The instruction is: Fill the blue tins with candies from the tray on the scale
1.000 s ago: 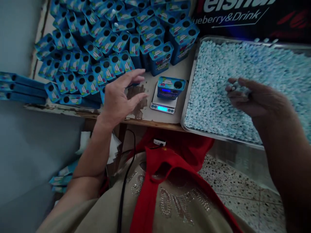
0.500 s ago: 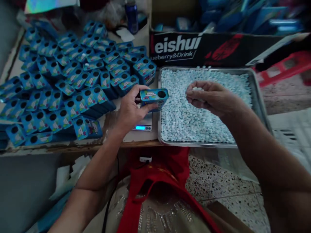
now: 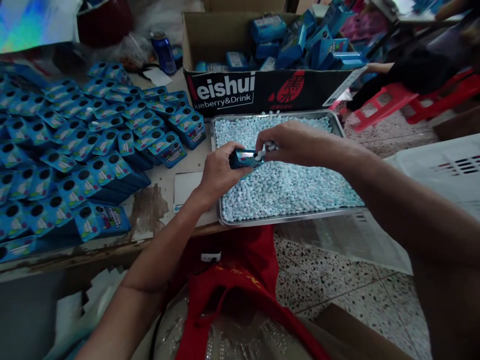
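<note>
My left hand (image 3: 222, 172) is closed around a small blue candy box (image 3: 245, 159), tilted over the metal tray (image 3: 221, 215). A round hole shows at the box's right end, with white candies in its mouth. My right hand (image 3: 287, 145) is closed on several pale candies (image 3: 271, 145), its fingertips touching the box by that hole. Under both hands, pale blue and white candies (image 3: 285, 187) cover the tray. Many blue boxes (image 3: 90, 172) with dark round holes stand in rows to the left. Beside my left hand lies a small white scale (image 3: 185, 187), partly hidden.
Behind the tray stands a black carton (image 3: 258, 92) holding jumbled blue boxes. A dark blue can (image 3: 164, 54) is at the back left. Red plastic stools (image 3: 386, 105) and another person's arm (image 3: 378, 67) are at the right. A white plastic crate (image 3: 446, 165) sits near my right forearm.
My right hand has moved left from over the tray to the box's hole, candies in its fingers. The left hand now holds the box tilted over the tray. The view has shifted.
</note>
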`<state>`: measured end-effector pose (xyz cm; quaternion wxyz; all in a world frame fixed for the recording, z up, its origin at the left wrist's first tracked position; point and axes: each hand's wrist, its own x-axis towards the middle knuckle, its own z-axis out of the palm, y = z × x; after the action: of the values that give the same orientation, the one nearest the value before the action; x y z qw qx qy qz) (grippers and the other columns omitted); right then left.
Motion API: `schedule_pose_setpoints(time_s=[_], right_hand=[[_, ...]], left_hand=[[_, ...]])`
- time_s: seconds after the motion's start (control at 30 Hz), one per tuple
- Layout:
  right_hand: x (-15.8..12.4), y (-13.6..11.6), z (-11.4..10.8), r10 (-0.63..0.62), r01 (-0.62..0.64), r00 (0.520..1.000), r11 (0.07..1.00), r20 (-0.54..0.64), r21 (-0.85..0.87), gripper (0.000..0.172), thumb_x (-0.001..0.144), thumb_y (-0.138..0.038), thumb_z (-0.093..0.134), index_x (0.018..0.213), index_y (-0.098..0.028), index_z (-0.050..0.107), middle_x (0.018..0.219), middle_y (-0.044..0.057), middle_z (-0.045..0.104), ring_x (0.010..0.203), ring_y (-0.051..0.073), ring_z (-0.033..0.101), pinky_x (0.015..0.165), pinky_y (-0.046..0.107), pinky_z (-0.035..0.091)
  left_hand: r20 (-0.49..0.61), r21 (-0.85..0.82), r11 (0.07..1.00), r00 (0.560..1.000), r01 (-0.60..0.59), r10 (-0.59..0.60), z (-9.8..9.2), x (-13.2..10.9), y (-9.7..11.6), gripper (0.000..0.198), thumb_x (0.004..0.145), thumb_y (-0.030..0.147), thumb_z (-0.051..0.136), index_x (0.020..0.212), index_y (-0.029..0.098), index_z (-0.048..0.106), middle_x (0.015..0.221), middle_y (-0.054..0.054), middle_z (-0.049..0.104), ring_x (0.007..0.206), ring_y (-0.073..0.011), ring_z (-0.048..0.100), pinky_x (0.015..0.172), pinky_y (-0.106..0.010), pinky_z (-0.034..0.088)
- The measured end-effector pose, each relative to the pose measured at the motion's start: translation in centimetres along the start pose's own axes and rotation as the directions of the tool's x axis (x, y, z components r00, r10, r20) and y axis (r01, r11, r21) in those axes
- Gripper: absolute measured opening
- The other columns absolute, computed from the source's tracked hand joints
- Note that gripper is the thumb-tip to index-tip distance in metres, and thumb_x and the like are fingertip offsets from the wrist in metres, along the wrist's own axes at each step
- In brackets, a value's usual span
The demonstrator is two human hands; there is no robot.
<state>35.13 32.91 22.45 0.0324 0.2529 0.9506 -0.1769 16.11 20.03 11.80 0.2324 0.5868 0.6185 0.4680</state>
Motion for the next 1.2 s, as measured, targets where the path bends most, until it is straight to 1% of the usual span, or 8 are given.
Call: schedule_pose_setpoints(time_s=[0.2,0.5,0.57,0.67,0.77,0.83,1.03,1.2], right_hand=[[-0.5,0.4,0.4,0.044,-0.041,0.998,0.996,-0.037,0.08,0.028,0.09,-0.028,0.085,0.117,-0.027,0.087,0.096,0.002,0.079,0.087,0.022,0.07,0.079,0.033,0.046],[-0.3,1.2,1.1,0.136,-0.078,0.982,0.925,-0.132,0.372,0.005,0.088,-0.024,0.084,0.093,-0.024,0.085,0.079,-0.001,0.071,0.077,0.017,0.063,0.07,0.031,0.045],[-0.4,2.1,1.6,0.214,-0.09,0.964,0.818,-0.155,0.568,0.01,0.085,-0.017,0.084,0.093,-0.023,0.084,0.079,-0.001,0.071,0.071,0.014,0.058,0.064,0.028,0.043],[-0.8,3.8,2.7,0.463,-0.145,0.88,0.477,-0.108,0.867,0.015,0.086,-0.006,0.081,0.093,-0.019,0.081,0.08,0.001,0.073,0.065,0.01,0.055,0.059,0.022,0.044],[-1.4,5.2,4.1,0.692,-0.237,0.711,0.069,0.125,0.969,0.026,0.083,0.01,0.074,0.087,-0.016,0.076,0.08,0.004,0.074,0.067,0.009,0.062,0.06,0.015,0.05],[-1.9,5.5,5.1,0.711,-0.277,0.656,-0.087,0.254,0.957,0.033,0.081,0.017,0.067,0.086,-0.014,0.077,0.082,0.006,0.076,0.071,0.009,0.066,0.062,0.013,0.053],[-1.9,4.0,7.5,0.607,-0.339,0.702,-0.176,0.373,0.924,0.031,0.091,0.014,0.063,0.089,-0.01,0.082,0.084,0.014,0.08,0.063,0.009,0.063,0.052,0.009,0.05],[-0.8,3.6,6.8,0.545,-0.344,0.749,-0.167,0.377,0.924,0.023,0.092,0.008,0.071,0.085,-0.012,0.079,0.076,0.012,0.075,0.051,0.006,0.049,0.04,0.01,0.037]], left_hand=[[0.01,-0.026,0.999,1.0,-0.019,0.019,0.7,0.3,0.0,0.04,0.078,0.018,0.099,0.112,0.022,0.078,0.098,0.001,0.08,0.091,-0.02,0.076,0.079,-0.03,0.056],[-0.019,-0.154,0.988,1.0,0.003,-0.006,1.2,0.4,-1.3,0.041,0.075,0.011,0.097,0.109,0.022,0.076,0.097,0.001,0.078,0.092,-0.0202,0.076,0.079,-0.029,0.058],[-0.045,-0.266,0.964,0.999,0.003,-0.016,1.4,0.4,-2.3,0.044,0.074,0.011,0.096,0.11,0.023,0.073,0.098,0.002,0.077,0.092,-0.0192,0.076,0.082,-0.028,0.061],[-0.091,-0.438,0.899,0.994,0.021,-0.067,1.7,0.3,-3.4,0.048,0.072,0.012,0.095,0.11,0.025,0.067,0.101,0.003,0.076,0.092,-0.0187,0.076,0.084,-0.028,0.064],[-0.063,-0.465,0.884,0.995,0.04,-0.078,1.4,-0.1,-3.5,0.05,0.07,0.011,0.096,0.108,0.024,0.067,0.099,0.003,0.075,0.091,-0.0189,0.076,0.083,-0.028,0.064],[-0.086,-0.399,0.917,0.995,0.015,-0.054,0.3,-0.5,-3.0,0.051,0.07,0.012,0.099,0.109,0.024,0.068,0.1,0.002,0.075,0.092,-0.0189,0.075,0.083,-0.028,0.063],[-0.184,-0.07,0.997,0.983,-0.026,0.013,-4.9,-1.6,-1.8,0.046,0.073,0.01,0.099,0.107,0.024,0.072,0.1,0.002,0.075,0.091,-0.019,0.071,0.085,-0.029,0.059],[-0.157,-0.323,0.946,0.983,0.042,-0.097,-6.3,-1.8,-3.3,0.046,0.072,0.022,0.1,0.108,0.024,0.073,0.099,0.001,0.075,0.09,-0.0191,0.072,0.084,-0.028,0.059]])
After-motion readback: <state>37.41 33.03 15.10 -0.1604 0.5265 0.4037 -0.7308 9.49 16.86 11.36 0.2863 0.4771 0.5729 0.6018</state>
